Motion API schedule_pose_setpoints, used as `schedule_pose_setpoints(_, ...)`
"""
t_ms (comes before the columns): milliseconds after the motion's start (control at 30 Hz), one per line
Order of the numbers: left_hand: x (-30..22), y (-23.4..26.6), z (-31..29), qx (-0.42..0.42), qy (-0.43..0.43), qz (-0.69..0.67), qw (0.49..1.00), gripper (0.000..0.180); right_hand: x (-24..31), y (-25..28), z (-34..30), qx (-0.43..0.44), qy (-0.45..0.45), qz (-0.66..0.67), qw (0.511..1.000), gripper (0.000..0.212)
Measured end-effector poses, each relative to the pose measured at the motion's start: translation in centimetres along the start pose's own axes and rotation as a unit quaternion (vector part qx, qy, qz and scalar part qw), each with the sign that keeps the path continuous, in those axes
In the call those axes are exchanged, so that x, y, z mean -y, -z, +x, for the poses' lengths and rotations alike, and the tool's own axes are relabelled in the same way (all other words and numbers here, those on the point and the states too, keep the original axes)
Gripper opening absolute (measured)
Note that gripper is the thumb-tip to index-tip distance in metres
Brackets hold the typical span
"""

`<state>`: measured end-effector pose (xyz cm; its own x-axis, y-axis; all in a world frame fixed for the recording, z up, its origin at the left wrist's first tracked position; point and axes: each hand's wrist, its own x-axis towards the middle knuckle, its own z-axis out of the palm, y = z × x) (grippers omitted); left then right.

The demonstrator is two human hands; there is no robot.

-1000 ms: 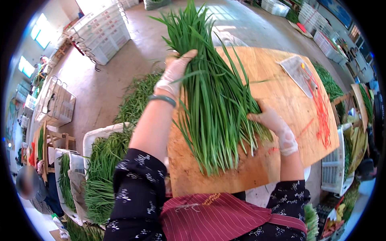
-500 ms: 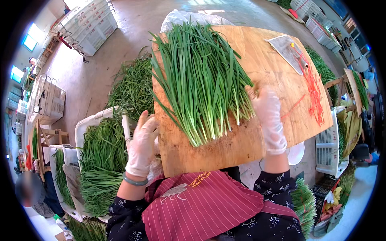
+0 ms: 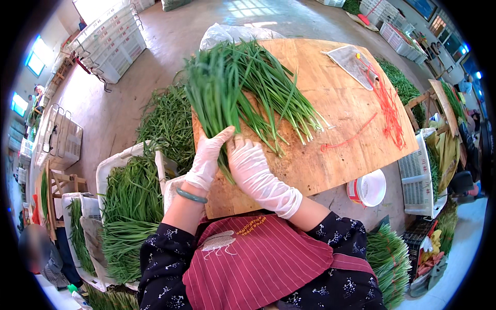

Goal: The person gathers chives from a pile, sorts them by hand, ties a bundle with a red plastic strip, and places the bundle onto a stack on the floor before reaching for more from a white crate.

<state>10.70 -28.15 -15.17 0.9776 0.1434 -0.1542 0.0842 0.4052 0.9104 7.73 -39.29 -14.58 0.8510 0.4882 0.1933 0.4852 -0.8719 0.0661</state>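
A bunch of garlic chives [image 3: 213,101] is gathered at the left part of the wooden board [image 3: 320,165]. My left hand [image 3: 207,157], in a thin white glove, closes round its lower part, thumb on top. Pressed against the same bunch from the right is my gloved right hand [image 3: 250,164], its fingers curled and partly hidden. The leafy tops point away from me and look blurred; some stalks show below the hands. More loose chives [image 3: 281,98] lie on the board just right of the bunch, their pale ends toward the lower right.
Red ties [image 3: 391,116] and a grey mesh cloth [image 3: 350,64] lie at the board's right. A white crate of chives [image 3: 132,191] stands on my left, beside a leafy heap [image 3: 168,116]. A white bucket [image 3: 373,188] and tied bundles [image 3: 387,258] are at my right.
Both hands, apart at either side of the board before, have come together on part of the chives. That part is drawn left from the spread pile, baring more board at the right.
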Motion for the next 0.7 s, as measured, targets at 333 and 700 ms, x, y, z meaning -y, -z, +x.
schedule_pose_setpoints(333, 0.8, 2.2, 0.3, -0.044, 0.022, -0.031, 0.998, 0.041, -11.2, 1.7, -1.1, -0.044, -0.203, 0.196, 0.958, 0.045)
schedule_pose_setpoints(700, 0.2, 0.3, -0.2, -0.023, 0.048, -0.011, 0.999, 0.051, -7.1, -3.0, 0.9, 0.079, -0.188, 0.149, 0.968, 0.016)
